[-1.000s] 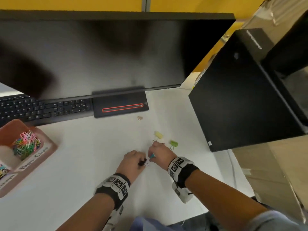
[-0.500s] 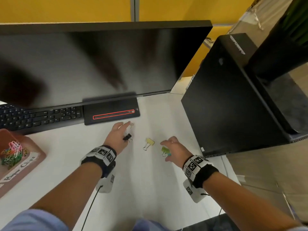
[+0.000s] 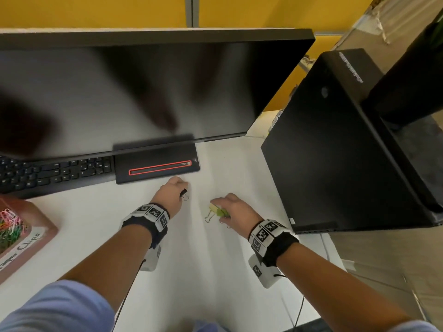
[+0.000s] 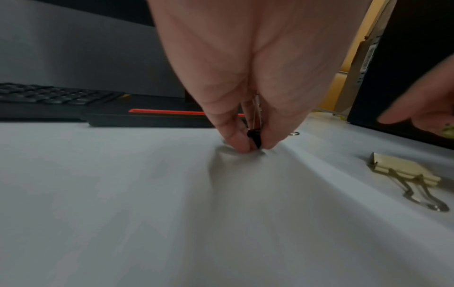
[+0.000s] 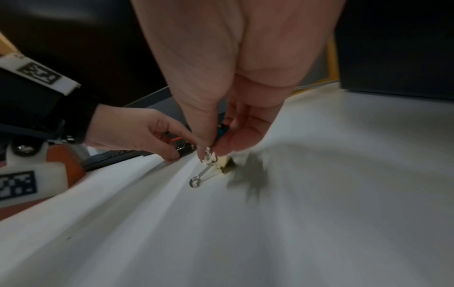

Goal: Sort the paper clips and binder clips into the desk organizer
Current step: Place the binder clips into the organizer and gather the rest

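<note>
The broad black monitor [image 3: 134,92] stood over the white desk [image 3: 196,271], with the black computer tower [image 3: 335,159] to its right and the black keyboard [image 3: 48,173] beneath its left half. At the left edge sat the reddish-brown desk organizer [image 3: 45,238], one compartment heaped with multicoloured paper clips [image 3: 9,226].

The left hand [image 3: 171,195] was down on the desk just in front of the monitor's base, fingers curled tight and tips nearly together, pinching a small black binder clip [image 3: 184,193] whose wire handles stuck out by the thumb. The left wrist view showed what the head view could not: thumb and fingertip [image 4: 236,141] pressed to the desk with the black clip [image 4: 254,138] upright between them.

The right hand [image 3: 233,210] lay near the tower, fingers bent and close together, gripping a green binder clip [image 3: 221,213] and touching the pale yellow binder clip [image 3: 212,208] that rested on the desk. Only the right wrist view showed a blue binder clip [image 5: 222,132] tucked deeper among those fingers, and the fingertips [image 5: 230,143] closing over the yellow clip's [image 5: 222,163] silver handle. The green clip was not clear there.
</note>
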The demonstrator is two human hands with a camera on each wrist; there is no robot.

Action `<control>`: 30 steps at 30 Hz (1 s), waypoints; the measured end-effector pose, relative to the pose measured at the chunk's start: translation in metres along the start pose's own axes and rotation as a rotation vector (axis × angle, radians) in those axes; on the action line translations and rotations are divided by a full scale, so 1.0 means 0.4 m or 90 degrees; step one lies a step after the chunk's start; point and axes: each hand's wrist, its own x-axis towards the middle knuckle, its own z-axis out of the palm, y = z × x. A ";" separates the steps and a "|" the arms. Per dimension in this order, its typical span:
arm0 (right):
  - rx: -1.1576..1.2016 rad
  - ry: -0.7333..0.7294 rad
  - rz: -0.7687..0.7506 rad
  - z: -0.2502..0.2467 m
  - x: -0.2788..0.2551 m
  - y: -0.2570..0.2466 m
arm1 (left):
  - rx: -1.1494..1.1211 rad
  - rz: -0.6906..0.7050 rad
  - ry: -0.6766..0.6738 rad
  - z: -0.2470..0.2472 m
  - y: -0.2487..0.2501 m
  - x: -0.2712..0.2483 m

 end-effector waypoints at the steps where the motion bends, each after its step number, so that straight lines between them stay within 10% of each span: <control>1: -0.028 -0.018 -0.001 0.003 0.017 -0.011 | -0.004 -0.001 0.000 0.000 -0.009 -0.004; 20: -0.101 -0.039 -0.034 0.120 0.012 -0.111 | -0.150 -0.177 0.071 -0.040 -0.156 -0.241; 30: -0.072 -0.071 -0.225 0.254 0.067 -0.551 | -0.232 -0.258 0.244 -0.276 -0.358 -0.559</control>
